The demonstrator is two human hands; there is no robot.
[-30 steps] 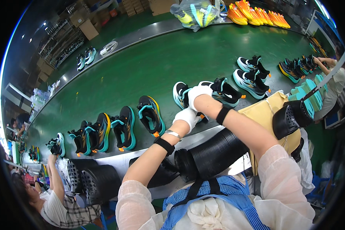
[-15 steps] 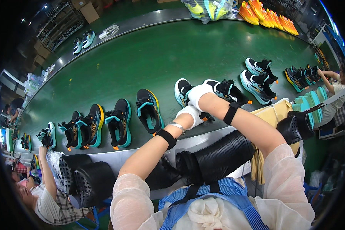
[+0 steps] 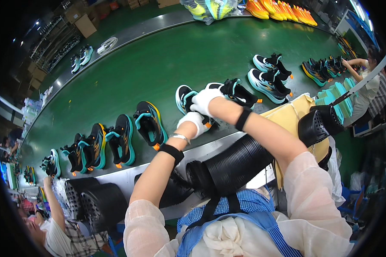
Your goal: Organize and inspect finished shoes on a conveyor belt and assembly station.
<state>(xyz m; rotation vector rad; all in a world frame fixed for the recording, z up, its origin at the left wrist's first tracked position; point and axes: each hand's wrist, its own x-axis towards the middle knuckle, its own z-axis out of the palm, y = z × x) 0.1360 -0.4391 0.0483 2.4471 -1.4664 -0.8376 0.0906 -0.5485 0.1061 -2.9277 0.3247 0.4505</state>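
A black running shoe [image 3: 183, 97] with a white toe and turquoise collar lies in front of me on the green work surface. My right hand [image 3: 206, 102], in a white glove, is closed on its upper near the collar. Nearer to me, my left hand [image 3: 193, 123], also gloved in white, grips the same shoe toward its heel, where an orange pull tab shows. Both sets of fingertips are partly hidden by the gloves and the shoe. A similar shoe [image 3: 240, 95] sits right beside my right hand, and a black one with a yellow-edged sole [image 3: 151, 124] stands to the left.
Several more shoes [image 3: 121, 139] line the green surface [image 3: 128, 81] on both sides. Black ribbed tubes [image 3: 238, 162] lie along the near edge, with yellowish sheets [image 3: 294, 115] and turquoise insoles [image 3: 341, 100] to the right. Co-workers sit at left [image 3: 55, 231] and right [image 3: 369, 85].
The view has swung, so the table and shoes appear farther left and slightly higher. Both my hands are still on the same running shoe, in nearly the same places.
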